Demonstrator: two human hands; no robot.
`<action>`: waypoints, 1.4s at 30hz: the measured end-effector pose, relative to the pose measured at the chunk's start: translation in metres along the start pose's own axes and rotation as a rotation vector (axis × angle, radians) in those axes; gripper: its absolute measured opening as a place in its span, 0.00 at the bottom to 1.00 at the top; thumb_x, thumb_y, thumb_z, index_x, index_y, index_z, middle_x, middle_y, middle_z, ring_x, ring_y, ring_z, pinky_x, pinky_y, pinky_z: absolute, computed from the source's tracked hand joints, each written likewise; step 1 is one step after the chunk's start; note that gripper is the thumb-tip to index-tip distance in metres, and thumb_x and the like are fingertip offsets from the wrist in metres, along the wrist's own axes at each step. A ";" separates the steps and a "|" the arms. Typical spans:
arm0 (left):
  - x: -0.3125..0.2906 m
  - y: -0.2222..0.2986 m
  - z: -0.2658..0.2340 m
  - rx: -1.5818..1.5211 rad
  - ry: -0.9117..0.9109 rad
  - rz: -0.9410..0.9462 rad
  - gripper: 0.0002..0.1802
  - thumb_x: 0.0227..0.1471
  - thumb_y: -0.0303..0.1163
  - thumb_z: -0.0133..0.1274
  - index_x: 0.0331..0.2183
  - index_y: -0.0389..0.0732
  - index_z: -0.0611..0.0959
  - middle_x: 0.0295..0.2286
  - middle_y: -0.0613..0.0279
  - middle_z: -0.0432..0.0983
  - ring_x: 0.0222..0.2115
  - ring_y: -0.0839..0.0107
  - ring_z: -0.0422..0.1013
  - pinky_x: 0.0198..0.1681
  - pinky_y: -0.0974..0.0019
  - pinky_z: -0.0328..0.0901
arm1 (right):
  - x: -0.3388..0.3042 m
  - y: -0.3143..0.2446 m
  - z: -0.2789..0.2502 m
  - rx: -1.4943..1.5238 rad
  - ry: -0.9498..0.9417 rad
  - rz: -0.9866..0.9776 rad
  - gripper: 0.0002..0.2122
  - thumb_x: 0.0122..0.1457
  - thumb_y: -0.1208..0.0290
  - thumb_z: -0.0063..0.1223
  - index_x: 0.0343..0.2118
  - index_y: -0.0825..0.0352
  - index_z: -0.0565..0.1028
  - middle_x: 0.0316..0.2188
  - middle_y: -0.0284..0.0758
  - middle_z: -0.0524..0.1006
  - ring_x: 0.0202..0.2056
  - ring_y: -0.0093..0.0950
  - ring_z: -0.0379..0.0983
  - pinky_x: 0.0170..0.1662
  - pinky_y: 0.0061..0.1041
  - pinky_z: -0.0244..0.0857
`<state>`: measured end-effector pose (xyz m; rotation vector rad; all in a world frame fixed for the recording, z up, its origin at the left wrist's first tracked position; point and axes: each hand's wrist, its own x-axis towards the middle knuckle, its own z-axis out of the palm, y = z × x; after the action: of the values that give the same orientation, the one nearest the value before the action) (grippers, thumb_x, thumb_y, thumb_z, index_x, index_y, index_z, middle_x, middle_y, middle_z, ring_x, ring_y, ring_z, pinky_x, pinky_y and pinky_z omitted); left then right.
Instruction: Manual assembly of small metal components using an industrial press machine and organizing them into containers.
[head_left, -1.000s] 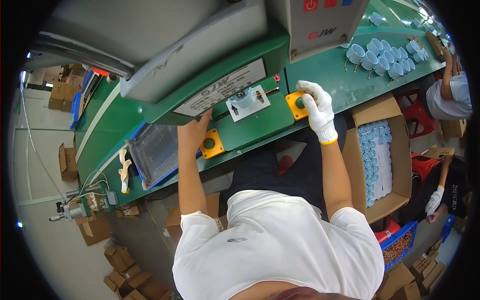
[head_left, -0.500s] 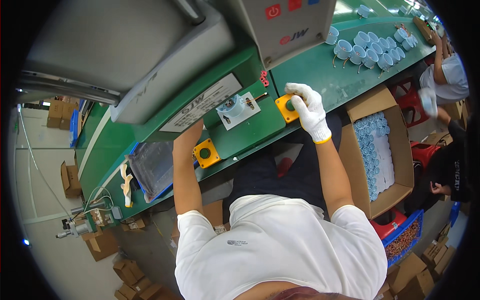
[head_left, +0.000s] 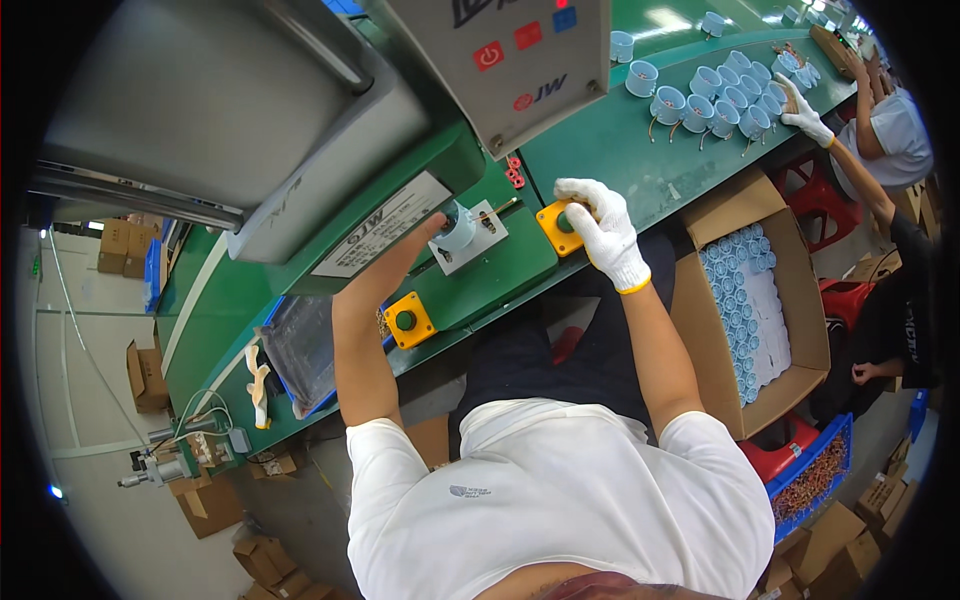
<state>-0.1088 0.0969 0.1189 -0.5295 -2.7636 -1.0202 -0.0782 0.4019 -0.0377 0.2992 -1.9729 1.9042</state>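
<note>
My bare left hand (head_left: pixel 418 243) reaches under the green head of the press, and a fingertip meets the side of a light blue round cup (head_left: pixel 459 228). Its other fingers are mostly hidden. The cup sits on a pale metal plate (head_left: pixel 480 243), with a thin wire sticking out to the right. My right hand (head_left: pixel 607 232), in a white knit glove, rests at a yellow button box (head_left: pixel 551 218). Its fingers curve loosely, with the thumb apart and beside the green button. A second yellow button box (head_left: pixel 420 322) stands near my left forearm.
Many light blue cups with wires (head_left: pixel 722 100) stand at the bench's far right, where a co-worker's gloved hand (head_left: pixel 803 117) reaches in. An open carton (head_left: pixel 800 380) of cups is at my right. A blue-edged tray (head_left: pixel 305 345) and a glove (head_left: pixel 258 385) lie left.
My left hand has come into view from under the press and reached the cup. My right hand stays at its button box. The co-worker's gloved hand has moved to the cups.
</note>
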 end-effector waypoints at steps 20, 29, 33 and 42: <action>-0.079 -0.065 0.024 -0.154 0.300 -0.056 0.10 0.60 0.27 0.66 0.41 0.31 0.90 0.40 0.53 0.85 0.40 0.63 0.80 0.48 0.62 0.72 | 0.001 -0.006 -0.006 -0.151 -0.009 -0.189 0.11 0.57 0.75 0.64 0.43 0.68 0.83 0.46 0.45 0.85 0.46 0.45 0.82 0.54 0.39 0.75; -0.161 -0.108 0.049 0.219 0.487 0.196 0.09 0.46 0.19 0.73 0.31 0.34 0.89 0.38 0.53 0.86 0.43 0.51 0.81 0.46 0.53 0.76 | 0.010 -0.011 -0.001 -0.383 -0.007 -0.569 0.05 0.51 0.77 0.62 0.30 0.70 0.81 0.40 0.46 0.85 0.44 0.51 0.82 0.57 0.47 0.76; -0.151 -0.095 0.036 0.309 0.402 0.247 0.09 0.43 0.22 0.73 0.27 0.36 0.87 0.38 0.55 0.86 0.44 0.48 0.79 0.51 0.50 0.73 | 0.014 -0.009 0.009 -0.448 -0.050 -0.685 0.06 0.51 0.76 0.62 0.32 0.69 0.79 0.43 0.48 0.85 0.45 0.56 0.81 0.56 0.50 0.76; -0.152 -0.173 -0.025 0.160 0.288 -0.360 0.12 0.61 0.29 0.63 0.46 0.36 0.88 0.41 0.51 0.83 0.41 0.54 0.81 0.47 0.56 0.74 | -0.013 0.026 -0.012 0.283 -0.052 0.014 0.28 0.73 0.52 0.54 0.57 0.78 0.76 0.59 0.53 0.80 0.58 0.38 0.79 0.67 0.38 0.67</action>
<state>-0.0320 -0.0835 -0.0048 0.1352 -2.6944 -0.8451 -0.0754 0.4139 -0.0671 0.4162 -1.7376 2.2073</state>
